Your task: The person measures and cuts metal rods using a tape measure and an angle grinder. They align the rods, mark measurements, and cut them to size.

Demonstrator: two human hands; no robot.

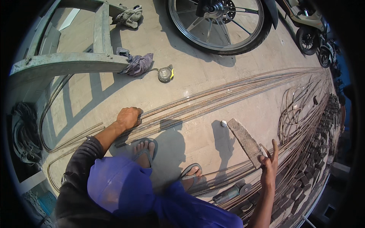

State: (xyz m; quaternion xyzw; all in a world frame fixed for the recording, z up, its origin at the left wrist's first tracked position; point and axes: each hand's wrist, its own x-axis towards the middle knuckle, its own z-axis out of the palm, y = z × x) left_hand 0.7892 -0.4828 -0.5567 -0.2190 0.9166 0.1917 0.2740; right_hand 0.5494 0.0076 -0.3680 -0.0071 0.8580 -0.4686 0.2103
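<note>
My left hand [128, 117] is closed, its fingers curled round the near end of a bundle of long rusty steel rods [205, 99] on the floor. The rods fan out toward the far right. In my right hand [268, 164] is a long, flat, rough grey-brown slab [244, 140], gripped at its near end between thumb and fingers, with the index finger stretched out. Its shadow falls on the floor to its left. A small white lump [223, 123] shows at the slab's far end. Whether the two touch I cannot tell.
A tape measure [165, 74] lies beyond the rods, beside a metal ladder [72, 62] with cloth-wrapped feet [138, 64]. A motorbike wheel [222, 22] stands far ahead. Close on the right are an angle grinder [232, 193], more rods [296, 140] and stacked blocks [304, 171].
</note>
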